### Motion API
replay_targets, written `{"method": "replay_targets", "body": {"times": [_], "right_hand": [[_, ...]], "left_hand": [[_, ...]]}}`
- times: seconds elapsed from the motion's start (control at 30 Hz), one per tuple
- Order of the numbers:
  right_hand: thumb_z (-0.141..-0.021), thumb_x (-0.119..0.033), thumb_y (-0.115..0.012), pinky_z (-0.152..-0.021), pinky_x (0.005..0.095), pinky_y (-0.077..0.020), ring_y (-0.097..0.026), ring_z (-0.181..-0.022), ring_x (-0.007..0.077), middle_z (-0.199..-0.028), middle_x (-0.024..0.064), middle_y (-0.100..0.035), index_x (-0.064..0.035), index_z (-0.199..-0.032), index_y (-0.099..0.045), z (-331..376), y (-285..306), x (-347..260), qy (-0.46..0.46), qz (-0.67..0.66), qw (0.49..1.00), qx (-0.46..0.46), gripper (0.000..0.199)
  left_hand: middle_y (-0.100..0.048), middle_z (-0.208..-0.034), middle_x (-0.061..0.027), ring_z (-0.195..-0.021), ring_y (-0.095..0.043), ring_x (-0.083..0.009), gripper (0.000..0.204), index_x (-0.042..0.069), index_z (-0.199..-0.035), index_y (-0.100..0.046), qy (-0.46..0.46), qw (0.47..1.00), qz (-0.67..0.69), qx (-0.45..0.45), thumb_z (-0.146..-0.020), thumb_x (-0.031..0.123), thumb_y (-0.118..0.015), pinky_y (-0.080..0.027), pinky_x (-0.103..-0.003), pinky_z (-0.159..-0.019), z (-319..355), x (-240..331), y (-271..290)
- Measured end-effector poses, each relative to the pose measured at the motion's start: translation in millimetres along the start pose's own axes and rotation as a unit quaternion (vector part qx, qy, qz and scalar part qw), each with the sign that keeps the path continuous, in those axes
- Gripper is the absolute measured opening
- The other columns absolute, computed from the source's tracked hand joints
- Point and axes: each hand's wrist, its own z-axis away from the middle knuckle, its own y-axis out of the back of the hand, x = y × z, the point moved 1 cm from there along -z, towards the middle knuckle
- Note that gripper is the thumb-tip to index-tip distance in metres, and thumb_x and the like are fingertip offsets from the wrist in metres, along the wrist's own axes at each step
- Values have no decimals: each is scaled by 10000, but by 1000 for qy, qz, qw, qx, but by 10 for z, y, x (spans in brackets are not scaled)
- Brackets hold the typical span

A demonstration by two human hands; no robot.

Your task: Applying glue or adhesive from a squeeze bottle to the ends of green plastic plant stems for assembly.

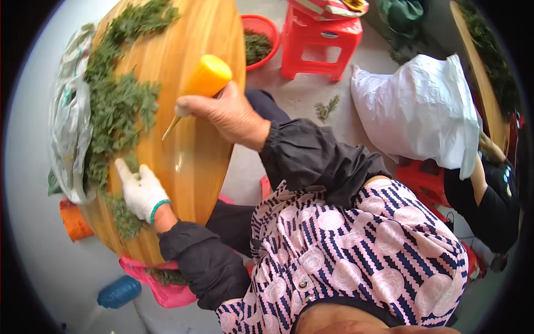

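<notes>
My right hand (227,111), bare, is closed around an orange-yellow squeeze bottle (207,76). The bottle is tilted over the wooden table, its thin pale nozzle pointing down and to the left. My left hand (140,189) wears a white knit glove with a green cuff. It rests low at the table's left side with thumb and forefinger apart, and a bit of greenery (131,162) shows between them; I cannot tell whether they touch it. Green leafy sprigs (114,111) lie in a long heap along the table's left edge, beside this hand.
The round-ended wooden table (194,167) carries a clear plastic bag (72,128) at its left edge. Beyond it stand a red basin (272,33) of greenery and a red stool (320,47). A white sack (414,108) is at right, near another person's arm (479,178). A pink bag (172,295) hangs below.
</notes>
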Motion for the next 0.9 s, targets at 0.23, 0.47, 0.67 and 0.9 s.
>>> {"method": "replay_targets", "body": {"times": [0.23,0.47,0.67,0.9], "right_hand": [[-927,-180,-782,-771,265,-553,-713,-863,124,-958,49,-757,-22,-1036,-729,4,262,-133,44,23,998,40,200],[-952,-174,-753,-903,323,-531,-680,-1041,158,-1107,47,-701,-36,-1175,-660,-2,223,-15,12,29,999,-18,278],[-925,-197,-795,-806,273,-536,-677,-920,109,-1026,18,-714,-39,-1128,-684,-7,264,-51,29,25,999,5,280],[-960,-193,-752,-903,341,-532,-672,-1029,169,-1093,56,-695,-16,-1175,-653,76,192,-182,41,66,997,-1,295]], "left_hand": [[-721,-834,-75,-729,-592,-90,589,26,-1458,-571,-72,991,111,27,-936,218,-764,-500,-292,-695,708,543,-172],[-710,-892,-42,-755,-578,-107,471,14,-1421,-609,-164,962,168,141,-955,49,-671,-502,-268,-738,484,124,109],[-753,-1073,-135,-947,-701,-288,538,128,-1413,-633,-315,946,28,68,-891,15,-695,-543,-417,-879,103,236,-96],[-729,-1213,-129,-1144,-662,-327,593,197,-1501,-542,-313,949,48,-8,-930,162,-699,-451,-460,-1035,-5,48,-302]]}}
